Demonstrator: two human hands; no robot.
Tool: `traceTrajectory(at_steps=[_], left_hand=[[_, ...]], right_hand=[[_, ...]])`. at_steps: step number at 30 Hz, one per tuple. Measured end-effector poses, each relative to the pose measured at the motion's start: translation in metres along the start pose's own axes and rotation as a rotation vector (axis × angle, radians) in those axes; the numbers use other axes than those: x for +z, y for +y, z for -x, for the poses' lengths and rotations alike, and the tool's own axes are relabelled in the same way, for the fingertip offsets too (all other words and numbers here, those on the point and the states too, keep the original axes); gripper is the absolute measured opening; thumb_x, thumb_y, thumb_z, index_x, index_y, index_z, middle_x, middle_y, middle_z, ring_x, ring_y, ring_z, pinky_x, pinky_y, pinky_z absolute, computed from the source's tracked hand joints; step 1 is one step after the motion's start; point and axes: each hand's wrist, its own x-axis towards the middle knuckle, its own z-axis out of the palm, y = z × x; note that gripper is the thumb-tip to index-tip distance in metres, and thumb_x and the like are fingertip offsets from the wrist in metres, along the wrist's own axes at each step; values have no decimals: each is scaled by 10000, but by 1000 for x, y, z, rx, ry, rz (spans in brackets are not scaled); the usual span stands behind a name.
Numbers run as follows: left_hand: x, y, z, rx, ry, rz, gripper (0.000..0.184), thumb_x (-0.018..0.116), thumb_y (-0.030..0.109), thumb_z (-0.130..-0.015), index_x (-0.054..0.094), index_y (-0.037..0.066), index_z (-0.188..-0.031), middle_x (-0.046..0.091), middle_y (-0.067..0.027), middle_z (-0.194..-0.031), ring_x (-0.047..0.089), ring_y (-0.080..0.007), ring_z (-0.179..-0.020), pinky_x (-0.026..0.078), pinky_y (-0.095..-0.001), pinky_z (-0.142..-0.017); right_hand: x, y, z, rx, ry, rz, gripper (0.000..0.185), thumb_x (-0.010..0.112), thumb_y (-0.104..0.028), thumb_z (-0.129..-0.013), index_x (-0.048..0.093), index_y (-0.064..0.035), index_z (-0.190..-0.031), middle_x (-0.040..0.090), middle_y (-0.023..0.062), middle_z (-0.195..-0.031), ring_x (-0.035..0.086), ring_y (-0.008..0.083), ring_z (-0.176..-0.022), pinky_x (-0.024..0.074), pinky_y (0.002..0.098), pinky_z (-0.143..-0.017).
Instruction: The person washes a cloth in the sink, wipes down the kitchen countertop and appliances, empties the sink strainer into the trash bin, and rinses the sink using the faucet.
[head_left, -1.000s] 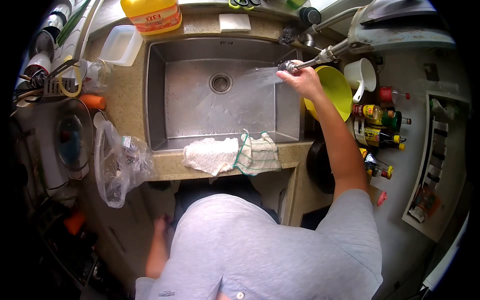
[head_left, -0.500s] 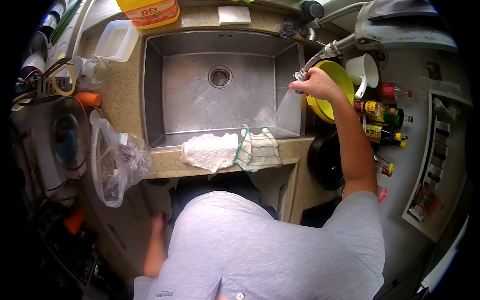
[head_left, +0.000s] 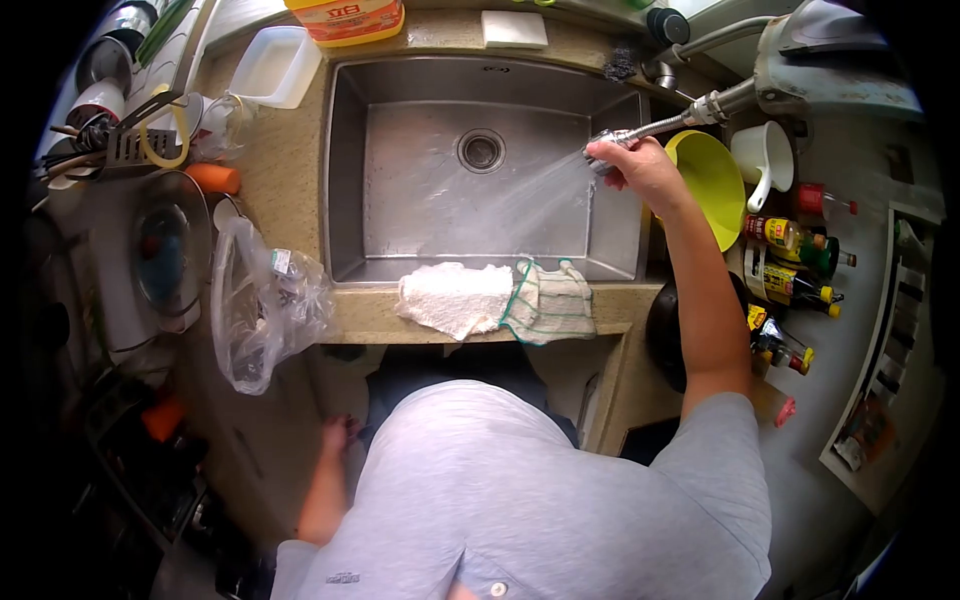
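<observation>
While left hand [head_left: 341, 432] low, its grip unclear — right hand [head_left: 638, 168] around the spray nozzle [head_left: 607, 136].

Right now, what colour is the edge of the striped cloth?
Green; the striped cloth shows best in the head view.

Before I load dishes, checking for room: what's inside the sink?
The drain and water spray show; the right hand and sprayer hide part of the sink's right side.

Spray [head_left: 540, 190] now leftward across the sink [head_left: 400, 135], away from its near-right corner
</observation>
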Motion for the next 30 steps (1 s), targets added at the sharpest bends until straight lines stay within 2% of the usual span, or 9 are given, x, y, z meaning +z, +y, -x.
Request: traceTrajectory(at_steps=[6, 15, 25, 28, 30], left_hand=[[2, -2, 2, -32, 11, 6, 287, 535, 257, -965, 573, 67, -1175, 698, -104, -1056, 683, -207, -835, 507, -363, -647], [-1, -7, 1, -40, 28, -38, 281, 557, 278, -951, 567, 91, -1161, 704, -90, -1020, 688, -193, -818, 506, -363, -625], [6, 1, 17, -42, 19, -29, 266, 561, 293, -956, 574, 81, -1117, 702, -80, -994, 680, -180, -796, 493, -345, -603], [8, -1, 18, -39, 2, -17, 268, 562, 298, -956, 576, 81, -1114, 703, -79, -987, 677, -177, -788, 487, -341, -606], [11, -4, 16, -30, 5, -1, 273, 564, 299, -955, 577, 82, -1119, 704, -78, -983, 676, -174, -787, 486, -338, -609]], right_hand=[[13, 4, -9, -22, 51, -247, 355, 778, -392, -790, 716, -54, -879, 625, 1, -750, 574, 90, -599, 465, 218, -554], [31, 3, -26, -80, 83, -602, 218, 797, -254, -823, 712, -81, -925, 662, -16, -809, 577, 69, -646, 478, 206, -603], [36, 5, -47, -103, 235, -686, 212, 789, -215, -834, 718, -73, -975, 690, 6, -842, 617, 97, -666, 495, 216, -602], [35, 14, -51, -164, 306, -624, 202, 815, -196, -809, 726, -73, -942, 692, 1, -828, 615, 90, -654, 491, 213, -590], [32, 20, -54, -193, 466, -470, 188, 829, -187, -794, 726, -68, -898, 688, -5, -803, 610, 80, -643, 486, 209, -584]])
